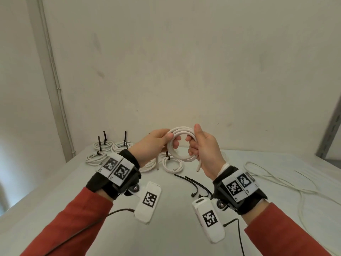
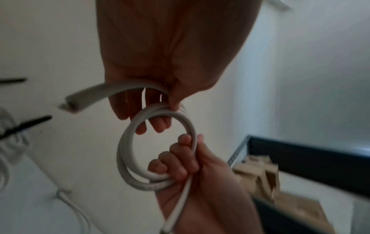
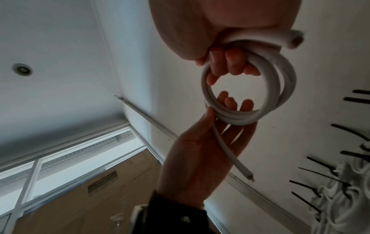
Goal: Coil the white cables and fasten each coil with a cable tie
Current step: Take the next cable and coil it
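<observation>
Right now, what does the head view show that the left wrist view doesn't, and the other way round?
Only the head view: loose ties on the table and an uncoiled cable at right. Only the left wrist view: cardboard boxes beside a dark shelf. Both: the left hand and right hand gripping the untied coil.

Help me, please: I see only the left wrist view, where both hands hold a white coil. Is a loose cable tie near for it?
Observer: Yes. Loose black cable ties lie on the table, just before the right hand that grips the coil.
Operator: Is more cable waiting?
Observer: Yes, an uncoiled white cable lies spread on the table's right side.
Operator: And finished work?
Observer: Several tied coils lie at the table's far left.
</observation>
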{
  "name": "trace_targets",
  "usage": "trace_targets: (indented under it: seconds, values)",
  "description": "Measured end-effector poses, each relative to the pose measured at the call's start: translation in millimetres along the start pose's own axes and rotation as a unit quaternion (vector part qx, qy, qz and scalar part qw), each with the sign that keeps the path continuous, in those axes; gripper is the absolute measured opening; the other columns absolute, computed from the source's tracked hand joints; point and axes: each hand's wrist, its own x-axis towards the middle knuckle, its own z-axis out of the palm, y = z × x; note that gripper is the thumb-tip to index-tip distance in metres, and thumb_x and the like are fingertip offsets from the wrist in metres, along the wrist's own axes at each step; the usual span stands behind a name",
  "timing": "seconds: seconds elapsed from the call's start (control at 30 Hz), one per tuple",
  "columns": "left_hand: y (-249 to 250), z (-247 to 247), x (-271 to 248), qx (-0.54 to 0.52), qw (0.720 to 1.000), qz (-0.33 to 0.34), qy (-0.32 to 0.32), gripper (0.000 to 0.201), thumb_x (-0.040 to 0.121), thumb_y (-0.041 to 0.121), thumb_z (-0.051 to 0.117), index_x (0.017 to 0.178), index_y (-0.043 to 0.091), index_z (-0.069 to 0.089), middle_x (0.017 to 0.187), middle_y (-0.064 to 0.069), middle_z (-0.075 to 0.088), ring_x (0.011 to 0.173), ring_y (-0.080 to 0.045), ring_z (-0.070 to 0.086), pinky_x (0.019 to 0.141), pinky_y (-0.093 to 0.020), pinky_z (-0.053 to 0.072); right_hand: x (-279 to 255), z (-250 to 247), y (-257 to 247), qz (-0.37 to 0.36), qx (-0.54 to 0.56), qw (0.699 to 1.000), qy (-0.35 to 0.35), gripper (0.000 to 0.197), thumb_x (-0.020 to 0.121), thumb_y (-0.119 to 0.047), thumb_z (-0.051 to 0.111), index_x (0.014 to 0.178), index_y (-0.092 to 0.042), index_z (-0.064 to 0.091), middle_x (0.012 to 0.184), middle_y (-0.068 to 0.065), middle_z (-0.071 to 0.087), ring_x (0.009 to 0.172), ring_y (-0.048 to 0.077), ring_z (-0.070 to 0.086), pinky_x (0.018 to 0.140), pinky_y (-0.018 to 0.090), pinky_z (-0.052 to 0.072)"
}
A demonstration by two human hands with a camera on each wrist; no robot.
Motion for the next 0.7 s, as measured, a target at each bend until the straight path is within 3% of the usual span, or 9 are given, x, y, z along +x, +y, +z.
trace_targets:
  seconds: [0.1, 0.2, 0.3, 0.33, 0.4, 0.47, 0.57, 0.7]
  values:
    - [-2, 14, 0, 0.151, 0.984, 0.051, 0.084, 0.026, 0.099, 0.007, 0.035, 0.117, 0.015, 0.052, 0.091, 0.000, 0.060, 0.087, -0.020, 0.055, 0.087, -0.039, 0.046, 1, 3, 4, -0.005, -0.016, 1.000, 0.011, 0.047, 0.102, -0.038, 0.036, 0.070, -0.010, 0.055, 0.045, -0.009, 0.032, 0.044, 0.009, 0.029, 0.052, 0.026, 0.029]
    - [-6, 25, -4, 0.129, 0.983, 0.088, 0.097, 0.040, 0.094, 0.018, 0.036, 0.134, 0.019, 0.040, 0.094, -0.002, 0.055, 0.089, -0.021, 0.053, 0.087, -0.038, 0.043, 4, 4, 4, -0.014, -0.012, 1.000, 0.019, 0.047, 0.102, -0.038, 0.036, 0.069, -0.010, 0.054, 0.044, -0.010, 0.033, 0.041, 0.007, 0.030, 0.050, 0.026, 0.030]
    - [-13, 31, -1, -0.005, 0.991, 0.057, 0.125, 0.055, 0.093, 0.050, 0.028, 0.112, 0.007, 0.056, 0.081, -0.001, 0.051, 0.078, -0.020, 0.048, 0.081, -0.038, 0.042, 4, 1, 6, -0.006, 0.017, 1.000, 0.016, 0.047, 0.102, -0.038, 0.035, 0.070, -0.009, 0.053, 0.043, -0.011, 0.031, 0.041, 0.008, 0.028, 0.051, 0.026, 0.029]
    - [-13, 32, 0, -0.042, 0.989, 0.039, 0.138, 0.057, 0.096, 0.051, 0.027, 0.098, 0.003, 0.058, 0.076, -0.002, 0.051, 0.074, -0.019, 0.046, 0.077, -0.038, 0.041, 4, 0, 7, -0.002, 0.027, 1.000, 0.014, 0.047, 0.102, -0.038, 0.035, 0.070, -0.010, 0.053, 0.043, -0.010, 0.030, 0.043, 0.008, 0.028, 0.051, 0.026, 0.029]
    - [-11, 35, 2, -0.100, 0.984, 0.028, 0.146, 0.045, 0.103, 0.038, 0.030, 0.080, 0.008, 0.056, 0.070, -0.001, 0.051, 0.070, -0.017, 0.048, 0.075, -0.036, 0.039, 5, -3, 9, 0.003, 0.044, 0.999, 0.017, 0.047, 0.102, -0.039, 0.035, 0.069, -0.010, 0.053, 0.045, -0.008, 0.032, 0.048, 0.011, 0.029, 0.052, 0.024, 0.029]
    - [-8, 34, 2, -0.175, 0.978, 0.037, 0.104, 0.035, 0.103, 0.024, 0.034, 0.082, 0.011, 0.058, 0.070, 0.000, 0.053, 0.070, -0.015, 0.050, 0.076, -0.033, 0.040, 6, -8, 7, 0.013, 0.063, 0.998, 0.016, 0.048, 0.102, -0.039, 0.034, 0.069, -0.011, 0.054, 0.044, -0.008, 0.034, 0.050, 0.012, 0.031, 0.054, 0.026, 0.031]
    - [-4, 22, -1, -0.272, 0.962, 0.021, -0.010, 0.024, 0.096, 0.021, 0.043, 0.103, 0.009, 0.063, 0.076, -0.001, 0.058, 0.072, -0.015, 0.053, 0.073, -0.027, 0.047, 8, -17, 0, 0.043, 0.106, 0.993, -0.011, 0.048, 0.103, -0.039, 0.034, 0.071, -0.009, 0.053, 0.041, -0.007, 0.032, 0.046, 0.011, 0.033, 0.057, 0.028, 0.032]
    - [-3, 7, -8, -0.235, 0.968, 0.017, -0.083, 0.038, 0.084, 0.020, 0.054, 0.122, 0.015, 0.060, 0.084, -0.001, 0.063, 0.077, -0.014, 0.059, 0.080, -0.029, 0.053, 9, -23, -10, 0.099, 0.155, 0.981, -0.061, 0.049, 0.103, -0.038, 0.032, 0.069, -0.008, 0.052, 0.040, -0.007, 0.027, 0.041, 0.010, 0.031, 0.053, 0.027, 0.032]
